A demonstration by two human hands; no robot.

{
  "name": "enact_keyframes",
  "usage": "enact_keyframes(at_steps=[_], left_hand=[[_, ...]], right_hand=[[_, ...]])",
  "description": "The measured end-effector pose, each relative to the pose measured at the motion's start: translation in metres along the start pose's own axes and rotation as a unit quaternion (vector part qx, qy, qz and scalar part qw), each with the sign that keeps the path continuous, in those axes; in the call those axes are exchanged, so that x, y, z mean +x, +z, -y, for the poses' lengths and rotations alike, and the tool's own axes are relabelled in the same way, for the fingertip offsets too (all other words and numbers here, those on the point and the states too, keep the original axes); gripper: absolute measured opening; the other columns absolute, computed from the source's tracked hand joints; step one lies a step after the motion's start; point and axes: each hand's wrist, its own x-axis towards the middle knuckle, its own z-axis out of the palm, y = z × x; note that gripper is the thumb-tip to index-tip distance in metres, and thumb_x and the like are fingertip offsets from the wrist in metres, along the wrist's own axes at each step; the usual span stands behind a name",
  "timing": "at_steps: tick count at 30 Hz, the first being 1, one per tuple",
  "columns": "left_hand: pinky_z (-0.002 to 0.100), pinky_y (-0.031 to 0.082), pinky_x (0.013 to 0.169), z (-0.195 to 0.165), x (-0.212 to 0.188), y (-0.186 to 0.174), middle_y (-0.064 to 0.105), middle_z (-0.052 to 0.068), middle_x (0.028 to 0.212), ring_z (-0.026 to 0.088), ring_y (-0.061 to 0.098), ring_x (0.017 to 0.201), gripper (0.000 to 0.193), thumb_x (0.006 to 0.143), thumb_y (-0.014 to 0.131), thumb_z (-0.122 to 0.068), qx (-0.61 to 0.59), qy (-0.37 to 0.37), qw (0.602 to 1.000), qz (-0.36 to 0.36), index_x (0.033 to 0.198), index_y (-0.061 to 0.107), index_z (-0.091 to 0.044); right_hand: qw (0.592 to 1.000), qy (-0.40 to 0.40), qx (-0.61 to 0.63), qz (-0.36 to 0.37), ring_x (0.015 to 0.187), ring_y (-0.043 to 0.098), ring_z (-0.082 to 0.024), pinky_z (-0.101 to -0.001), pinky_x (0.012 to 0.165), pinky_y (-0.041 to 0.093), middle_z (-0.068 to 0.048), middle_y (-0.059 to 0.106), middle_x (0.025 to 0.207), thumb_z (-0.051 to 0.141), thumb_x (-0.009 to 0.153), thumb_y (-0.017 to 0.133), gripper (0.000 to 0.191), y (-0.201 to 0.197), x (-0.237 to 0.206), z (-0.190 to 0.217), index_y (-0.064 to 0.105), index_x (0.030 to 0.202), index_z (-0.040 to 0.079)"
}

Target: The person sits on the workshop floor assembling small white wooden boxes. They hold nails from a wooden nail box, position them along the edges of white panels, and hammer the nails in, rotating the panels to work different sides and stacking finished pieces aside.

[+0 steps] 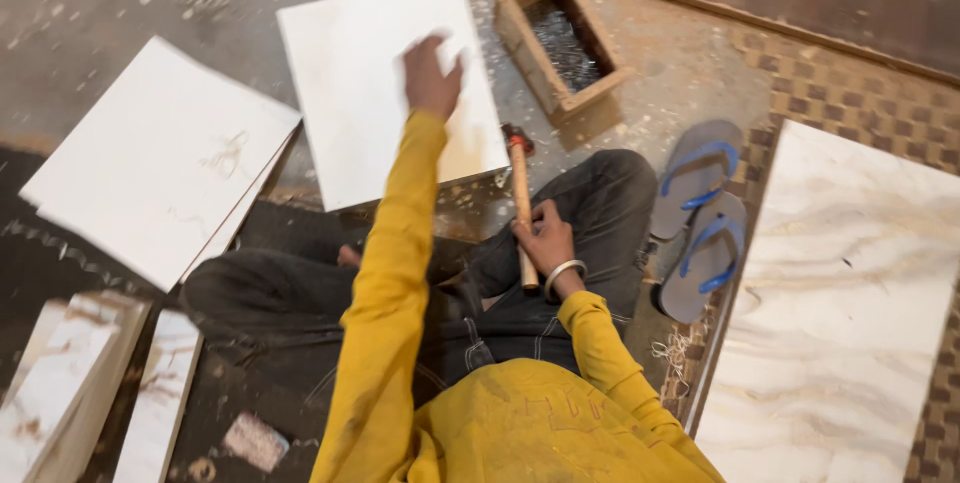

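Observation:
I sit cross-legged on the floor in a yellow long-sleeved top and dark trousers. My left hand (432, 76) reaches forward over a white square board (350, 123) lying in front of me; the hand is blurred and holds nothing that I can see. My right hand (545, 236), with a metal bangle on the wrist, grips the wooden handle of a hammer (520, 198). The hammer's dark head rests on the floor by the board's near right corner.
A small wooden box (520, 38) holding nails stands past the board. More white boards (160, 163) lie at the left, narrow strips (60, 383) at the lower left. A marbled panel (850, 303) lies at the right beside a pair of grey sandals (700, 223). Wood shavings litter the floor.

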Motion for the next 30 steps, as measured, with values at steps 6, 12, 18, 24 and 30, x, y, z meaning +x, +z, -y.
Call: enact_keyframes(at_steps=[6,12,18,24,30], left_hand=[[0.061,0.036,0.105,0.137,-0.119,-0.152,0.029,0.037,0.152,0.053,0.037,0.134,0.106,0.098,0.069,-0.068,0.174,-0.486,0.852,0.081,0.15,0.023,0.013],[0.049,0.046,0.106,0.151,-0.117,-0.119,0.06,0.028,0.136,0.045,0.058,0.125,0.077,0.092,0.066,-0.052,0.037,-0.444,0.895,-0.009,0.148,0.044,-0.004],[0.049,0.047,0.101,0.146,-0.124,-0.118,0.065,0.024,0.129,0.045,0.061,0.119,0.059,0.093,0.067,-0.05,-0.007,-0.384,0.923,-0.019,0.132,0.056,-0.006],[0.048,0.054,0.089,0.125,-0.127,-0.089,0.07,0.023,0.104,0.044,0.065,0.1,0.041,0.1,0.069,-0.041,-0.186,-0.301,0.934,-0.044,0.114,0.062,-0.003],[0.043,0.051,0.109,0.062,-0.145,-0.128,0.06,0.03,0.143,0.039,0.062,0.133,0.07,0.101,0.073,-0.03,-0.229,0.062,0.971,-0.042,0.156,0.041,0.001]], right_hand=[[1.0,-0.015,0.025,0.01,0.067,0.076,-0.023,-0.0358,0.06,0.059,-0.016,0.074,0.073,0.03,0.087,0.08,0.038,0.016,0.016,-0.032,0.054,0.098,0.005],[0.956,0.094,0.257,0.103,0.055,0.06,-0.019,-0.0319,0.044,0.048,-0.009,0.063,0.074,0.022,0.093,0.073,0.032,-0.013,0.038,-0.043,0.049,0.11,0.008],[0.974,-0.062,-0.21,0.063,0.08,0.069,-0.033,-0.0469,0.073,0.055,-0.019,0.071,0.094,0.04,0.097,0.072,0.042,-0.085,0.025,-0.001,0.064,0.123,0.008],[0.934,-0.287,-0.213,-0.024,0.138,0.04,-0.051,-0.0572,0.114,0.035,-0.034,0.044,0.151,0.048,0.102,0.066,0.071,-0.045,0.07,0.044,0.05,0.151,0.0],[0.963,-0.116,-0.231,-0.077,0.135,0.045,-0.047,-0.062,0.111,0.035,-0.029,0.048,0.145,0.055,0.102,0.06,0.07,0.035,0.154,0.076,0.047,0.148,0.003]])
